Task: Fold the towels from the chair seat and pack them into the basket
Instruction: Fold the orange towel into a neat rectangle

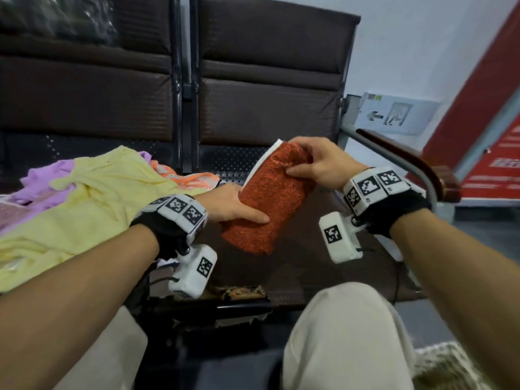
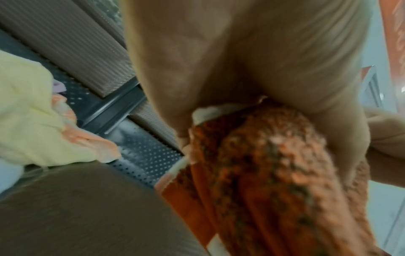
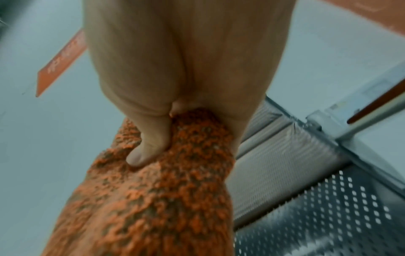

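Folded rust-orange knobbly terry towel [image 1: 270, 198] with white edge, above chair seat | my left hand [image 1: 233, 205] clamps its side, right hand [image 1: 320, 161] pinches top | judged light, limp: grip folded edges.

Bare forearms; black wrist straps [image 1: 157, 235] carry white marker-printed camera blocks [image 1: 194, 273] — thin black cables trail; cream trousers [image 1: 346, 339].

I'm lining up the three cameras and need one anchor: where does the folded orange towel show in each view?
Head: orange towel at centre, held between left hand and right hand.
Left wrist: lower right.
Right wrist: lower centre, thumb on it.
Shared landmark: perforated metal seat.
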The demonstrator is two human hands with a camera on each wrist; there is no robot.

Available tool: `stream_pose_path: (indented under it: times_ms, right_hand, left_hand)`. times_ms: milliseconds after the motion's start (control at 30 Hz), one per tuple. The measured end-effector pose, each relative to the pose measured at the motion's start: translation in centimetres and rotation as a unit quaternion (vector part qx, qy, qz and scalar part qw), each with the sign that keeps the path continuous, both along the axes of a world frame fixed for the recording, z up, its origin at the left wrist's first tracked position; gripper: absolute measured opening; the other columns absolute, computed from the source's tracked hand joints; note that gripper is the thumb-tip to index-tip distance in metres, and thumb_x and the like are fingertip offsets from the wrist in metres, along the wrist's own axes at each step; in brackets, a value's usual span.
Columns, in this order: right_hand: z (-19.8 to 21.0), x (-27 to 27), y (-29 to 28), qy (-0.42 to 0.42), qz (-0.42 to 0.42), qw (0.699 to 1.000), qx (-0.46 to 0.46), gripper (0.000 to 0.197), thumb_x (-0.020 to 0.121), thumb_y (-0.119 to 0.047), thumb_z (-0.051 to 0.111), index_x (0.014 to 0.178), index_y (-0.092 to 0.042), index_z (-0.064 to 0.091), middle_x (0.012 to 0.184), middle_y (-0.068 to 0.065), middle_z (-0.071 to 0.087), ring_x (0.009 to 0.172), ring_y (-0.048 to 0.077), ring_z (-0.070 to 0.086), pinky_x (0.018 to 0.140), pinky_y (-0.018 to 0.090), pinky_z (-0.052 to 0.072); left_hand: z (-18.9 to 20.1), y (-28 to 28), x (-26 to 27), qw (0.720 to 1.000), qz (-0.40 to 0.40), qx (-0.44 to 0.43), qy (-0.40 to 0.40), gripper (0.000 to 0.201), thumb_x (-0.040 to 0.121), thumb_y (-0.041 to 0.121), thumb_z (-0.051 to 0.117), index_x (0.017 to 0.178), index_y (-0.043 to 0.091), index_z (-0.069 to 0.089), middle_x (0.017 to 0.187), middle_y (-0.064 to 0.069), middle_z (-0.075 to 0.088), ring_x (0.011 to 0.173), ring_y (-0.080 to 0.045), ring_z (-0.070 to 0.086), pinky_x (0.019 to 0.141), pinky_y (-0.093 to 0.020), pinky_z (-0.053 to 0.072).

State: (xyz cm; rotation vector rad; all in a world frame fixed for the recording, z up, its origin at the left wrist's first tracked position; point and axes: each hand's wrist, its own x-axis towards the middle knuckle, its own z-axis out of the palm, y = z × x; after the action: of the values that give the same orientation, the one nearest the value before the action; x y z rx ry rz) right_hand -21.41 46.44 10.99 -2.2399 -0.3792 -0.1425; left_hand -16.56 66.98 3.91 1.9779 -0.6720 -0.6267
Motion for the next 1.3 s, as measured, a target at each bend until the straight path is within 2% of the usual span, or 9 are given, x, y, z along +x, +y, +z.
stream_pose_path:
  times_ms: [200, 367, 500, 633, 767, 900, 1067, 1233, 1300]
  right_hand:
    - [5.4, -5.6, -4.4, -0.077, -0.063, 0.995, -0.008, 0.035, 0.082, 0.000, 0.068, 0.101, -0.027, 0.056, 0.086, -0.012, 0.059, 0.079, -0.008, 0.058, 0.076, 0.011, 0.046]
    - [3.9, -12.1, -10.1, 0.051, -0.161, 0.984, 0.062, 0.030, 0.082, -0.005, 0.070, 0.108, -0.016, 0.058, 0.088, -0.007, 0.067, 0.083, 0.006, 0.063, 0.080, 0.022, 0.053]
    - [0.2, -19.2, -13.9, 0.079, -0.216, 0.968, 0.104, 0.020, 0.082, 0.005, 0.066, 0.084, -0.015, 0.064, 0.067, -0.013, 0.069, 0.067, -0.001, 0.064, 0.070, 0.020, 0.051]
    - [-5.6, -26.2, -17.0, 0.095, -0.295, 0.937, 0.161, 0.027, 0.081, 0.013, 0.063, 0.086, -0.013, 0.062, 0.064, -0.013, 0.069, 0.064, -0.003, 0.063, 0.065, 0.014, 0.051]
    - [-12.9, -31.9, -19.8, 0.178, -0.358, 0.889, 0.222, 0.034, 0.085, 0.013, 0.055, 0.095, -0.019, 0.059, 0.081, -0.007, 0.068, 0.077, 0.006, 0.065, 0.075, 0.025, 0.053]
    - [-20.2, -36.3, -21.2, 0.267, -0.415, 0.847, 0.197, 0.041, 0.089, 0.006, 0.054, 0.125, -0.013, 0.047, 0.110, 0.008, 0.057, 0.107, 0.024, 0.055, 0.096, 0.041, 0.044]
    - [-26.8, -39.1, -21.0, 0.372, -0.389, 0.838, 0.092, 0.044, 0.091, -0.005, 0.053, 0.132, -0.014, 0.042, 0.115, 0.005, 0.052, 0.108, 0.021, 0.050, 0.097, 0.039, 0.044]
    - [-31.8, -39.8, -19.5, 0.458, -0.360, 0.813, 0.013, 0.043, 0.093, -0.010, 0.045, 0.136, -0.015, 0.041, 0.135, 0.010, 0.050, 0.120, 0.026, 0.048, 0.095, 0.032, 0.039]
    - [-33.5, -40.1, -19.1, 0.473, -0.370, 0.800, 0.013, 0.044, 0.094, -0.008, 0.043, 0.137, -0.011, 0.042, 0.138, 0.013, 0.048, 0.126, 0.029, 0.046, 0.095, 0.030, 0.038]
  left_hand:
    - [6.7, -5.0, -3.3, 0.991, -0.025, -0.045, -0.126, 0.032, 0.077, 0.008, 0.072, 0.097, 0.028, 0.056, 0.093, 0.010, 0.066, 0.079, 0.005, 0.061, 0.064, -0.007, 0.048]
    - [9.1, -10.1, -7.2, 0.971, -0.131, 0.041, -0.198, 0.045, 0.079, 0.007, 0.071, 0.119, 0.010, 0.051, 0.109, -0.006, 0.064, 0.099, -0.018, 0.062, 0.087, -0.032, 0.051]
    - [7.7, -15.6, -11.1, 0.954, -0.246, 0.098, -0.140, 0.042, 0.082, 0.009, 0.069, 0.120, 0.005, 0.051, 0.110, -0.009, 0.063, 0.097, -0.015, 0.061, 0.083, -0.027, 0.052]
    - [3.0, -21.2, -15.7, 0.920, -0.305, 0.172, -0.178, 0.045, 0.084, 0.020, 0.068, 0.123, 0.010, 0.046, 0.116, -0.006, 0.061, 0.106, -0.019, 0.059, 0.094, -0.032, 0.048]
    - [-4.4, -25.6, -20.4, 0.896, -0.347, 0.216, -0.177, 0.033, 0.084, 0.021, 0.064, 0.111, 0.015, 0.047, 0.109, -0.006, 0.061, 0.093, -0.017, 0.059, 0.078, -0.025, 0.047]
    - [-11.9, -28.0, -24.6, 0.863, -0.403, 0.268, -0.145, 0.035, 0.088, 0.020, 0.059, 0.120, 0.012, 0.046, 0.103, -0.003, 0.057, 0.087, -0.013, 0.053, 0.063, -0.016, 0.035]
    - [-19.3, -28.6, -27.4, 0.812, -0.468, 0.324, -0.131, 0.042, 0.087, 0.024, 0.062, 0.125, 0.013, 0.048, 0.123, -0.006, 0.059, 0.110, -0.023, 0.055, 0.089, -0.026, 0.042]
    - [-23.9, -28.2, -29.9, 0.733, -0.552, 0.390, -0.083, 0.049, 0.091, 0.029, 0.059, 0.132, 0.006, 0.044, 0.131, -0.011, 0.053, 0.117, -0.027, 0.052, 0.094, -0.028, 0.042]
    - [-24.9, -28.3, -30.7, 0.724, -0.563, 0.393, -0.063, 0.048, 0.093, 0.026, 0.056, 0.134, 0.006, 0.044, 0.131, -0.011, 0.054, 0.116, -0.028, 0.053, 0.096, -0.032, 0.043]
